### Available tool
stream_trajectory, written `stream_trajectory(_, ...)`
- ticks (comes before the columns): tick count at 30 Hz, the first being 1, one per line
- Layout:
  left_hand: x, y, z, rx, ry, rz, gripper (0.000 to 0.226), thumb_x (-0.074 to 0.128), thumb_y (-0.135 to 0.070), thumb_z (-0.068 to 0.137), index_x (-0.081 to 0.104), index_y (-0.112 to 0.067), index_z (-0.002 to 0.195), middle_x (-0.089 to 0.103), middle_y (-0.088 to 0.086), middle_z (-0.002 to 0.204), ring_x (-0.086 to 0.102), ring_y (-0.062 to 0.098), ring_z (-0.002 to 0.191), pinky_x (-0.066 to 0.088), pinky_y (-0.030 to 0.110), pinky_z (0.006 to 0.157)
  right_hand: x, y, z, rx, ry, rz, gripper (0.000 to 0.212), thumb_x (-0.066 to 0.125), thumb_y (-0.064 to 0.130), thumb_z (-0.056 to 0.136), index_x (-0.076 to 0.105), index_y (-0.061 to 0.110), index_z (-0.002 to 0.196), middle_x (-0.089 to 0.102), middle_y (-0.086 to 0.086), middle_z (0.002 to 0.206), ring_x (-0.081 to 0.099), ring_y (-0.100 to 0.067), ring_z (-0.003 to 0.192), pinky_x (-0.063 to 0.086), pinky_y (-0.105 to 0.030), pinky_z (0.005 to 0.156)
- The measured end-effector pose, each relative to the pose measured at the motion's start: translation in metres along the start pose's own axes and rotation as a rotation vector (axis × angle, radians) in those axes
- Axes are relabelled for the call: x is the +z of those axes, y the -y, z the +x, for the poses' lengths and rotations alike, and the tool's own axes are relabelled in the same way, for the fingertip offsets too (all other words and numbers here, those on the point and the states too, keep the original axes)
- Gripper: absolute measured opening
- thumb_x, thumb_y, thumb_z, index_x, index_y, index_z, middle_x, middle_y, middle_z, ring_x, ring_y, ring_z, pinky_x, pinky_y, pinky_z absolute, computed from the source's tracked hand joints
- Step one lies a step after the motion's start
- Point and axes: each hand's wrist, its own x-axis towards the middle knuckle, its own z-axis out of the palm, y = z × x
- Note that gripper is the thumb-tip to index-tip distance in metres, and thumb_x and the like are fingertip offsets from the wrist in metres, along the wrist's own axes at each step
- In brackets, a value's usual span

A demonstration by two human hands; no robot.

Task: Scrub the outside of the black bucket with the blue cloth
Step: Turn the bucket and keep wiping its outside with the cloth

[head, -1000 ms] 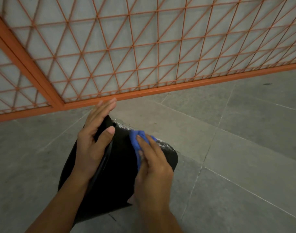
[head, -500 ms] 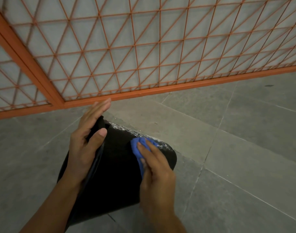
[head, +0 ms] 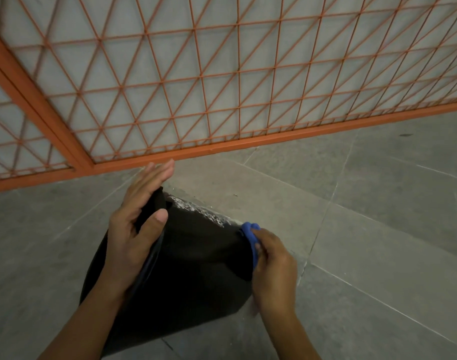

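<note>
The black bucket (head: 196, 268) lies tilted on its side on the grey floor, with white scuffs along its upper far edge. My left hand (head: 134, 229) holds the bucket's rim on the left, with the thumb on the outer wall and the straight fingers behind the rim. My right hand (head: 274, 266) grips the bunched blue cloth (head: 249, 232) and presses it against the bucket's right end. Most of the cloth is hidden under my fingers.
An orange metal lattice fence (head: 222, 146) with a solid bottom rail runs across just beyond the bucket. Grey floor tiles (head: 378, 229) stretch to the right and front.
My right hand has slid the blue cloth from the middle of the bucket's wall to its right end. My left hand keeps its hold on the rim.
</note>
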Motion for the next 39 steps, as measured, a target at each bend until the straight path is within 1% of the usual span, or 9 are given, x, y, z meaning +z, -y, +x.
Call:
stream_trajectory(5, -0.002, 0.001, -0.002, -0.011, 0.009, -0.004, 0.069, 0.044, -0.058, 0.089, 0.046, -0.005, 0.133, 0.047, 0.008, 0.143, 0.033, 0.027, 0.141, 0.022, 0.054, 0.116, 0.003, 0.000, -0.002, -0.116, 0.023, 0.003, 0.026, 0.055, 0.001, 0.086, 0.068, 0.014, 0.105, 0.064, 0.008, 0.108, 0.052, 0.005, 0.099, 0.031, 0.003, 0.088)
stream_trajectory(10, 0.004, -0.003, 0.000, 0.001, 0.012, 0.002, 0.070, 0.043, -0.060, 0.089, 0.047, -0.005, 0.131, 0.048, 0.007, 0.141, 0.032, 0.026, 0.141, 0.022, 0.053, 0.116, -0.012, -0.016, 0.015, -0.011, 0.052, -0.128, 0.026, 0.050, 0.007, 0.090, 0.065, 0.015, 0.109, 0.066, -0.001, 0.113, 0.053, -0.001, 0.091, 0.034, -0.007, 0.083)
stream_trajectory(13, 0.003, -0.001, -0.001, 0.019, 0.025, 0.014, 0.069, 0.042, -0.059, 0.089, 0.048, -0.005, 0.131, 0.049, 0.004, 0.142, 0.031, 0.025, 0.142, 0.022, 0.052, 0.116, -0.007, -0.007, 0.006, -0.143, 0.015, -0.059, 0.025, 0.052, 0.020, 0.085, 0.070, 0.017, 0.102, 0.063, 0.014, 0.099, 0.051, 0.018, 0.084, 0.029, 0.008, 0.080)
stream_trajectory(19, 0.006, -0.005, 0.000, 0.013, 0.032, -0.009, 0.067, 0.044, -0.060, 0.089, 0.048, -0.008, 0.130, 0.050, 0.007, 0.140, 0.032, 0.027, 0.141, 0.023, 0.052, 0.116, -0.020, -0.025, 0.032, 0.020, 0.163, -0.215, 0.025, 0.049, 0.011, 0.091, 0.065, 0.013, 0.110, 0.065, -0.006, 0.116, 0.059, -0.017, 0.105, 0.035, -0.009, 0.081)
stream_trajectory(23, -0.002, -0.001, -0.003, 0.036, 0.059, 0.015, 0.068, 0.042, -0.059, 0.090, 0.049, -0.006, 0.131, 0.049, 0.004, 0.142, 0.031, 0.023, 0.142, 0.023, 0.040, 0.118, -0.016, -0.023, 0.020, -0.072, 0.096, -0.126, 0.022, 0.055, 0.009, 0.088, 0.069, 0.013, 0.103, 0.068, -0.004, 0.107, 0.053, 0.009, 0.084, 0.028, 0.008, 0.076)
stream_trajectory(30, 0.000, -0.007, -0.004, 0.028, 0.093, 0.030, 0.084, 0.042, -0.068, 0.084, 0.038, -0.005, 0.139, 0.034, 0.005, 0.152, 0.022, 0.020, 0.146, 0.019, 0.031, 0.119, -0.017, -0.034, 0.038, 0.117, 0.180, -0.214, 0.027, 0.043, 0.010, 0.094, 0.066, 0.016, 0.107, 0.070, -0.007, 0.098, 0.058, -0.013, 0.079, 0.039, -0.016, 0.061)
stream_trajectory(33, -0.003, 0.001, 0.001, -0.162, 0.077, -0.055, 0.126, 0.048, -0.092, 0.053, 0.011, -0.013, 0.144, 0.006, -0.002, 0.158, 0.005, 0.014, 0.148, 0.010, 0.022, 0.119, -0.017, -0.036, 0.038, 0.245, 0.138, -0.056, 0.028, 0.042, 0.006, 0.092, 0.068, 0.015, 0.099, 0.069, -0.008, 0.090, 0.060, -0.015, 0.077, 0.046, -0.023, 0.066)
stream_trajectory(36, -0.009, 0.006, 0.007, -0.337, 0.036, -0.246, 0.148, 0.060, -0.093, 0.024, 0.012, -0.017, 0.141, 0.016, 0.004, 0.156, 0.016, 0.024, 0.146, 0.011, 0.040, 0.121, -0.018, -0.035, 0.036, 0.380, 0.150, 0.160, 0.029, 0.043, 0.003, 0.091, 0.068, 0.015, 0.098, 0.069, -0.008, 0.090, 0.064, -0.021, 0.082, 0.050, -0.033, 0.075)
stream_trajectory(39, -0.013, 0.001, 0.002, -0.188, 0.072, -0.112, 0.119, 0.056, -0.087, 0.055, 0.027, -0.016, 0.146, 0.027, 0.000, 0.156, 0.022, 0.019, 0.145, 0.016, 0.045, 0.119, -0.015, -0.035, 0.034, 0.393, 0.130, 0.238, 0.028, 0.044, 0.002, 0.092, 0.067, 0.013, 0.106, 0.069, -0.009, 0.095, 0.064, -0.023, 0.088, 0.050, -0.034, 0.079)
